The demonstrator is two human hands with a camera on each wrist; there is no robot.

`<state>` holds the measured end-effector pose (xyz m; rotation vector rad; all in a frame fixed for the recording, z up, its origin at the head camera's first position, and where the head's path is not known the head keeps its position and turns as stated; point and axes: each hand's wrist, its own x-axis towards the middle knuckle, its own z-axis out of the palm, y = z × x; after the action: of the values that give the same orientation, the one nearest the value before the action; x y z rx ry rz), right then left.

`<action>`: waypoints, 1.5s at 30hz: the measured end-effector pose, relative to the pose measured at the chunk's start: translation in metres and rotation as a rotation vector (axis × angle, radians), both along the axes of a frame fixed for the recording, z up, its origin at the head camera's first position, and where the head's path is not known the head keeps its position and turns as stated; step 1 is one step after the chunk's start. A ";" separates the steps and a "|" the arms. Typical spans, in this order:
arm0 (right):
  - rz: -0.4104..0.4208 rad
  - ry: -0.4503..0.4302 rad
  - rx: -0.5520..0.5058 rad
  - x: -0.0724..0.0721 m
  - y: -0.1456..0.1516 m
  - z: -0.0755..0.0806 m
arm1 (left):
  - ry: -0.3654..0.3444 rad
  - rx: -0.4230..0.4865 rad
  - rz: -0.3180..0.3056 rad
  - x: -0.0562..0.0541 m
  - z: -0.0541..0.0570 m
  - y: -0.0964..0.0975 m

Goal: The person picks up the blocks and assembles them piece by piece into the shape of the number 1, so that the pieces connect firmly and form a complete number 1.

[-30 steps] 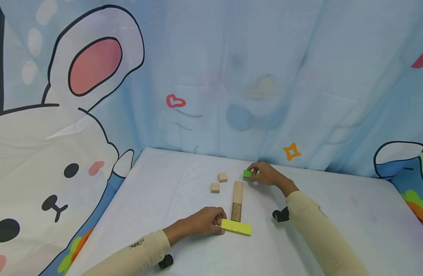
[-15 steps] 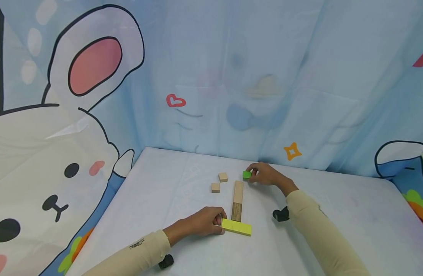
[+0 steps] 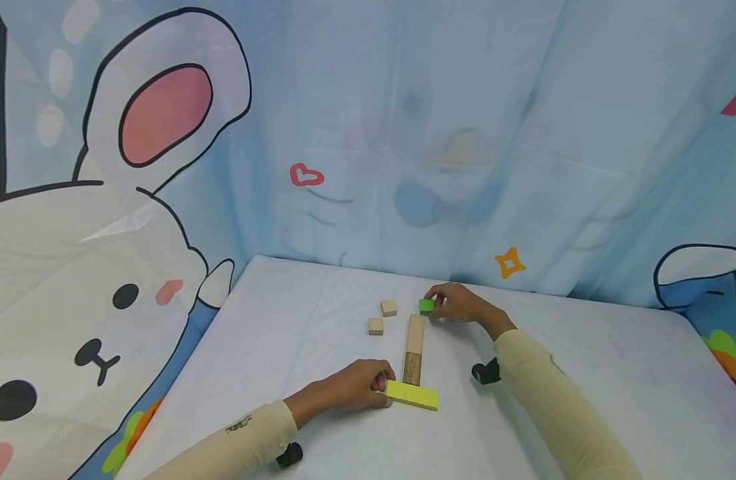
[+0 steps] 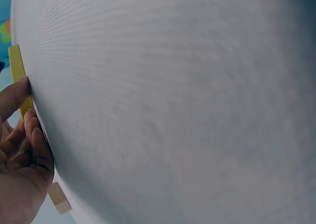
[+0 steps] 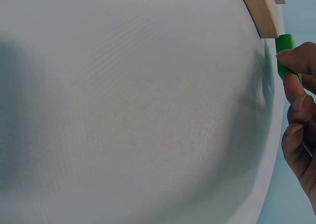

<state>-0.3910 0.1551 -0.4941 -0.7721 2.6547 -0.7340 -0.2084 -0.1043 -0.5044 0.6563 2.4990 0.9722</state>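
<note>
My left hand (image 3: 359, 385) pinches the left end of a long yellow block (image 3: 413, 395), which lies crosswise at the near end of a row of wooden blocks. That row is a dark-grained wooden block (image 3: 412, 369) and, beyond it, a pale wooden block (image 3: 414, 333), end to end. At the far end of the row, my right hand (image 3: 458, 303) holds a small green block (image 3: 427, 307) between thumb and fingers. In the right wrist view the green block (image 5: 286, 56) is close to the end of a wooden block (image 5: 261, 12); whether they touch I cannot tell.
Two small pale wooden cubes, a nearer cube (image 3: 376, 327) and a farther cube (image 3: 389, 308), sit left of the row. The white table (image 3: 320, 320) backs onto a printed blue curtain (image 3: 356, 133). Black wrist devices sit by each forearm.
My right hand has shifted slightly left and nearer with the green block, toward the far end of the row. The left hand and the yellow block have stayed put.
</note>
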 end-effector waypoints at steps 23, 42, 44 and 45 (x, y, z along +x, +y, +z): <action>0.021 -0.022 0.019 0.002 -0.003 0.001 | 0.007 -0.006 0.000 0.000 0.000 0.000; 0.045 -0.034 0.038 0.000 -0.005 0.000 | 0.015 -0.013 -0.013 -0.002 -0.003 -0.001; 0.047 -0.030 0.043 0.000 -0.005 0.000 | 0.018 -0.015 -0.015 -0.002 -0.003 -0.002; 0.047 -0.029 0.045 0.000 -0.005 0.000 | 0.021 -0.015 -0.016 -0.002 -0.004 -0.002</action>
<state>-0.3915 0.1503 -0.4944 -0.8020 2.6085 -0.6661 -0.2105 -0.1061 -0.5079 0.6835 2.5131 0.9442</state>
